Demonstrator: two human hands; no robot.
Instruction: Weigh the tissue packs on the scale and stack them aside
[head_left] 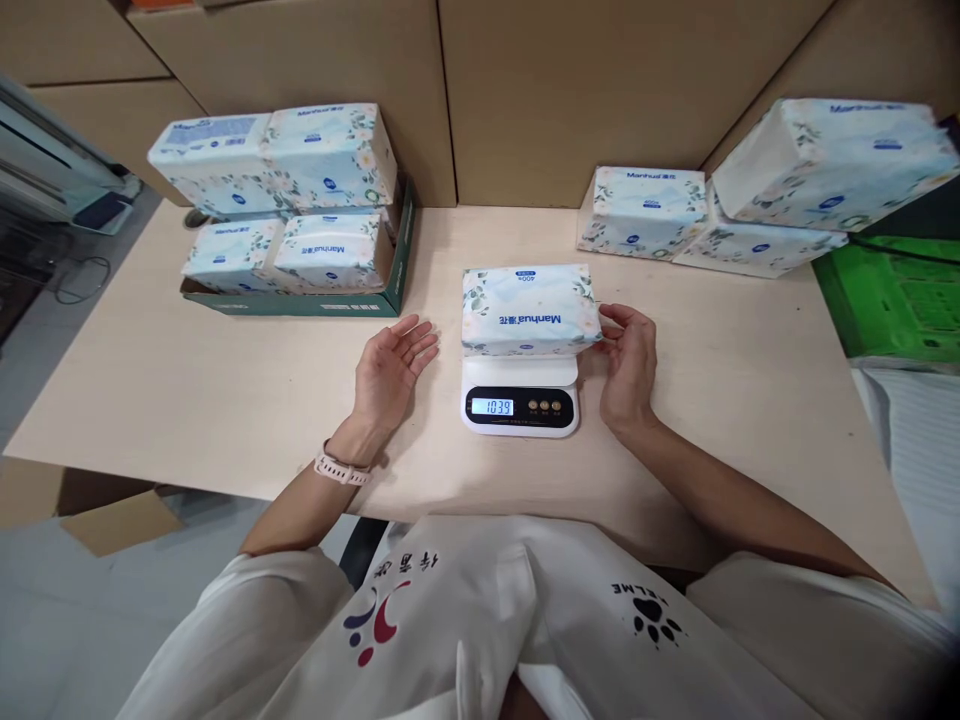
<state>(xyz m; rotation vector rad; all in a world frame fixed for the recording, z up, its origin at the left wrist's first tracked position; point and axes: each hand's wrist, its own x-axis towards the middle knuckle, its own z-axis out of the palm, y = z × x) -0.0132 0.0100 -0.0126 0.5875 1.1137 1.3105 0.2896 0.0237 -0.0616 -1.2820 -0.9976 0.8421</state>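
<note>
A pack of tissues (pixel 529 310), pale blue with flowers and leaves, rests on a white digital scale (pixel 520 372). The scale's lit display (pixel 493 407) reads about 103.9. To the left of the pack, my left hand (pixel 394 370) lies palm up with its fingers stretched out, apart from the pack and holding nothing. On the other side, my right hand (pixel 628 365) is beside the pack's right end with its fingers loosely curved. Its fingertips are close to that end; whether they touch it I cannot tell.
At the back left, several tissue packs (pixel 330 160) are stacked in a green tray (pixel 300 303). More tissue packs (pixel 641 212) stand at the back right. Cardboard boxes (pixel 570 100) line the table's far edge. A green crate (pixel 896 300) is beyond the right edge; an open carton (pixel 120 520) is at lower left.
</note>
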